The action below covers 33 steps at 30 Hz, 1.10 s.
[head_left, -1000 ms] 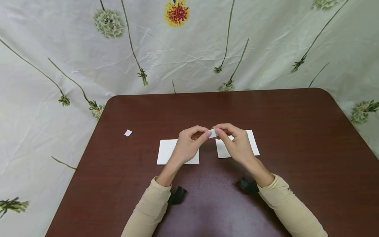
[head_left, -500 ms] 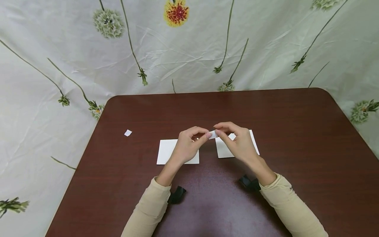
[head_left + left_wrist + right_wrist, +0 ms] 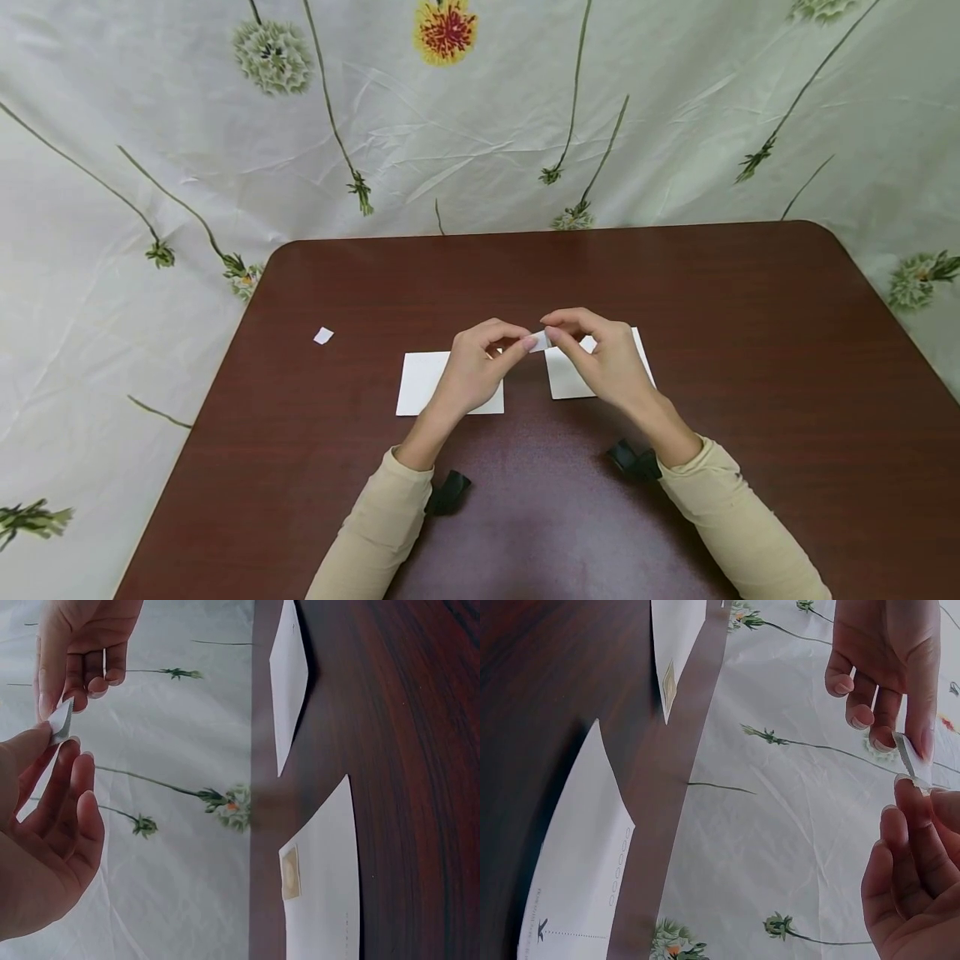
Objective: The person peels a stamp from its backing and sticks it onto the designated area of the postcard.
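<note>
While the left hand (image 3: 474, 371) and right hand (image 3: 611, 364) pinch a small white piece (image 3: 539, 341) between their fingertips, about half the work looks done.

Held above the counter (image 3: 750, 333), the piece looks bent or split. Below, the left card (image 3: 422, 383) bears a tan square (image 3: 291, 874); the right card (image 3: 567, 379) shows none where visible, so probably remains to do. A white scrap (image 3: 323, 335) lies farther left; only the hands partly cover the cards.

Left grip (image 3: 49, 844), right grip (image 3: 88, 637) pinch small white paper (image 3: 61, 724); stamped envelope (image 3: 326, 881) on dark table (image 3: 427, 780).
</note>
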Tool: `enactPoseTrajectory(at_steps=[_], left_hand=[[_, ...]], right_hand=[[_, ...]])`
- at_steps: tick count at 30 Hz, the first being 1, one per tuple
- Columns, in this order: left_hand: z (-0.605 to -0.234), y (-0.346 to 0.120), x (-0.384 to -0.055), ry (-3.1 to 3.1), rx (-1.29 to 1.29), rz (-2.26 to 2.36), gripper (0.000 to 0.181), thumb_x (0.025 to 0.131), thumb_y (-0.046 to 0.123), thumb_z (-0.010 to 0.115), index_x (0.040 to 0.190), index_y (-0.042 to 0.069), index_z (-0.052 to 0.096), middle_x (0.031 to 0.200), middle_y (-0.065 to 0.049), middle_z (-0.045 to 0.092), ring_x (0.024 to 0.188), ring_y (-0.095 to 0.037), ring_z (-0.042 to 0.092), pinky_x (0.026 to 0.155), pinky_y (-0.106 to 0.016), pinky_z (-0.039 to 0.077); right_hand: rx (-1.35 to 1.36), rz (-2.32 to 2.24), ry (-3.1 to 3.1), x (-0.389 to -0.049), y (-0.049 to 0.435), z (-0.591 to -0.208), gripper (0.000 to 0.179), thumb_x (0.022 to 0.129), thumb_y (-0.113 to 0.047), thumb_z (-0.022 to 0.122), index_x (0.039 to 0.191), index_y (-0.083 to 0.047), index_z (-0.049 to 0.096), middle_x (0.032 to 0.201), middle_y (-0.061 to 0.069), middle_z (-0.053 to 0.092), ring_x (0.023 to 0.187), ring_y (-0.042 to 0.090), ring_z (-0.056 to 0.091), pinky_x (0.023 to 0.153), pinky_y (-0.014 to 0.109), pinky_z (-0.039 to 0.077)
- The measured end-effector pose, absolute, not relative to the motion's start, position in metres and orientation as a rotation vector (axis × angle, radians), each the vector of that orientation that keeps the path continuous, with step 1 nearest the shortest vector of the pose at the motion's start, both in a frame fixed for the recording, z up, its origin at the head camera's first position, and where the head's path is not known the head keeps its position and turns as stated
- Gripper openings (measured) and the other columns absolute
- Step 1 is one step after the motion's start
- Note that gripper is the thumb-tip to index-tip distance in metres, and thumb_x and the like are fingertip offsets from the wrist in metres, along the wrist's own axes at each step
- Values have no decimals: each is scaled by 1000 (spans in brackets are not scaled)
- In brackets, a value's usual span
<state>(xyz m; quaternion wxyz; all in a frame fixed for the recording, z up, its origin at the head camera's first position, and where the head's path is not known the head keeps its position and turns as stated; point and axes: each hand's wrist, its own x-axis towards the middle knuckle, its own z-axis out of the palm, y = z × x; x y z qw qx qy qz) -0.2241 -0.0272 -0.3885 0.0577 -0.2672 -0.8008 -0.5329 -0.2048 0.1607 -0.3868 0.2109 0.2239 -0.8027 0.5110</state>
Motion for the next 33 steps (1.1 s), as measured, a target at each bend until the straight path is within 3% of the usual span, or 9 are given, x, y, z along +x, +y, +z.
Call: enactPoseTrajectory(at_steps=[17,33], left_hand=[[-388,-27,-224,-2460,-812,-1550,7,88,10,69,89,4,72,82,-2,67,69,-13,57,59,-27,49],[-390,-27,-225,-2463,-796,-1496,5,87,10,70,88,6,73,78,1,64,69,-12,55,59,-25,47]], right_hand=[[673,1356,-2244,-206,163,-387,14,83,3,71,97,-1,69,82,9,70,69,13,62,66,20,47],[708,1347,-2275,-209,167,-387,16,80,3,74,96,-3,71,84,1,70,72,11,62,67,26,50]])
